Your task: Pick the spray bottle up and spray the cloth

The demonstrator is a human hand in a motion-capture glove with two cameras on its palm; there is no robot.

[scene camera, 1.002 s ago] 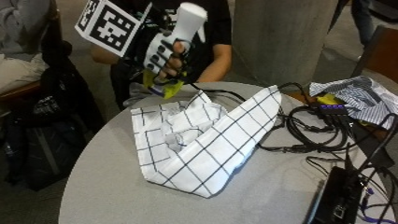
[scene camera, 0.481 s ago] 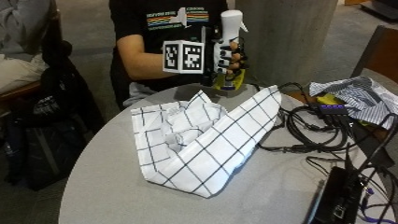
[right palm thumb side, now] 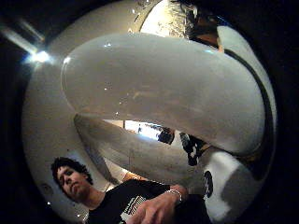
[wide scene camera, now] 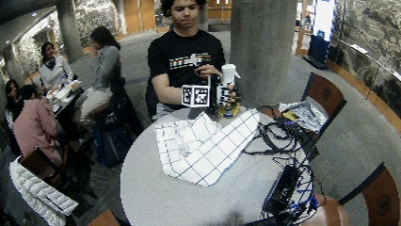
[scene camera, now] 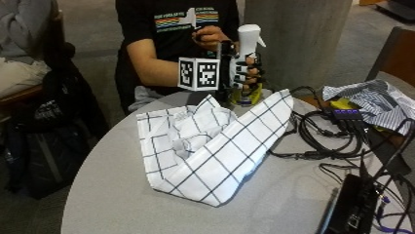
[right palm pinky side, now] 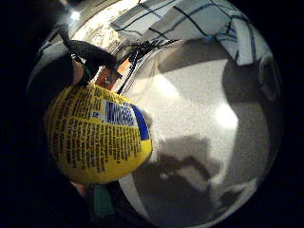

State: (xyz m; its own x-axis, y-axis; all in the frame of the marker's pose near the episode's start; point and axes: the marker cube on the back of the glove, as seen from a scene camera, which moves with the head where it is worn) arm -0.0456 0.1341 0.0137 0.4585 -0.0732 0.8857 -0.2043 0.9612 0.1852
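A white spray bottle (scene camera: pixel 248 53) with a yellow label stands upright above the far edge of the round grey table (scene camera: pixel 123 195). My gloved right hand (scene camera: pixel 244 72) grips its body, fingers curled round it. The bottle's yellow label (right palm pinky side: pixel 97 137) fills the little finger side palm view, and its white head (right palm thumb side: pixel 163 88) fills the thumb side palm view. The person's bare hand (scene camera: pixel 209 36) touches the top of the bottle near its trigger. A white cloth (scene camera: pixel 207 144) with a dark grid lies crumpled on the table just in front of the bottle.
Black cables (scene camera: pixel 321 134) and a power strip (scene camera: pixel 350 117) lie to the right of the cloth. A striped cloth (scene camera: pixel 373 100) sits at the far right edge. A black device (scene camera: pixel 347 209) lies near the front right. A concrete pillar (scene camera: pixel 295 39) stands behind the table.
My hand has carried the bottle from a tilt at the left to upright over the table's far edge, lower and closer to the cloth. The bare hand now reaches its top.
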